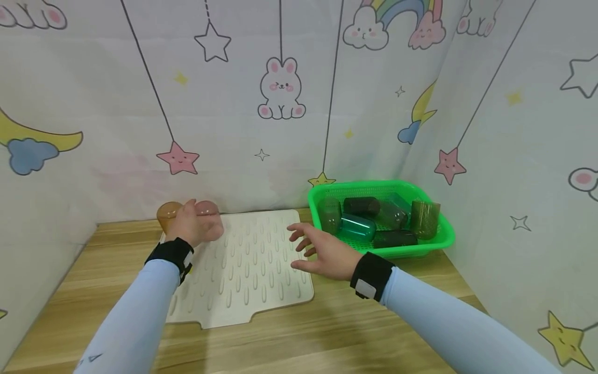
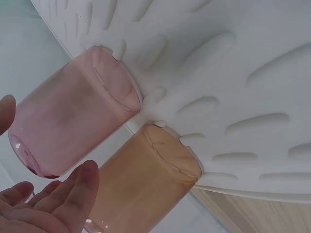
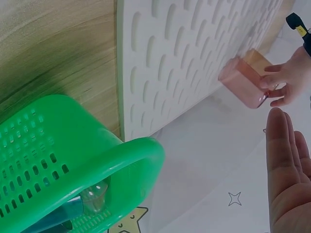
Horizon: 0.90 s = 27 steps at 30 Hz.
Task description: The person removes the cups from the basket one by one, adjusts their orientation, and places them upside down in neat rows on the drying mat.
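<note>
A clear pink cup (image 2: 73, 111) and an amber cup (image 2: 146, 179) stand side by side, mouths down, on the white ridged drying board (image 1: 252, 259) at its far left corner. My left hand (image 1: 187, 226) is at the pink cup, with thumb and fingers spread loosely near its base; the fingertips also overlap the amber cup in the left wrist view. My right hand (image 1: 327, 252) hovers over the board's right edge, fingers parted and holding nothing. Close beside it is the green basket (image 1: 441, 244) of tinted cups.
Inside the basket lie several cups, among them a teal cup (image 1: 357, 227), a dark cup (image 1: 394, 239) and an olive cup (image 1: 425, 219). The board lies on a wooden table (image 1: 299, 343). A printed curtain (image 1: 233, 114) hangs behind and along the sides.
</note>
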### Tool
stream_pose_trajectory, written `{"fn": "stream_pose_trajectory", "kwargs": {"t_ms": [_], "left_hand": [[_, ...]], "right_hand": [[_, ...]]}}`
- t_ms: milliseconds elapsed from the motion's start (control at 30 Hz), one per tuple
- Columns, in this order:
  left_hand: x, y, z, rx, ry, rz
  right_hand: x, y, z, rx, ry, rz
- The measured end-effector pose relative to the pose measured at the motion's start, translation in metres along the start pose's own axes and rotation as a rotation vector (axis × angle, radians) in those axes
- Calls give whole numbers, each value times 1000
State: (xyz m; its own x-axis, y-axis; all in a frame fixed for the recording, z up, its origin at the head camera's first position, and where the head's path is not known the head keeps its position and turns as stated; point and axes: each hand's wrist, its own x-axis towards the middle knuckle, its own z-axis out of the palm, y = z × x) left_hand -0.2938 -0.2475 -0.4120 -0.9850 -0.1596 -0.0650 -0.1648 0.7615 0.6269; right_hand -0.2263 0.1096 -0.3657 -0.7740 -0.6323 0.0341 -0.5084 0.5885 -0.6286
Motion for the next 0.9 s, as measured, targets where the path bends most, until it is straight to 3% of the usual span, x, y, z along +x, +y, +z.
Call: {"fn": "stream_pose_trajectory", "kwargs": {"t_ms": [133,500,733,900], "left_hand": [[-3,1,-2,-27,-4,24],[-23,8,-12,40,19,135],[-43,26,-14,-39,-5,195],[-59,44,-6,2,-1,290]], "right_hand": [[1,1,0,-5,5,1],[1,2,-5,-37,25,10],[-2,4,-15,-47,51,24],[-7,9,-30,-79,66,9]]}}
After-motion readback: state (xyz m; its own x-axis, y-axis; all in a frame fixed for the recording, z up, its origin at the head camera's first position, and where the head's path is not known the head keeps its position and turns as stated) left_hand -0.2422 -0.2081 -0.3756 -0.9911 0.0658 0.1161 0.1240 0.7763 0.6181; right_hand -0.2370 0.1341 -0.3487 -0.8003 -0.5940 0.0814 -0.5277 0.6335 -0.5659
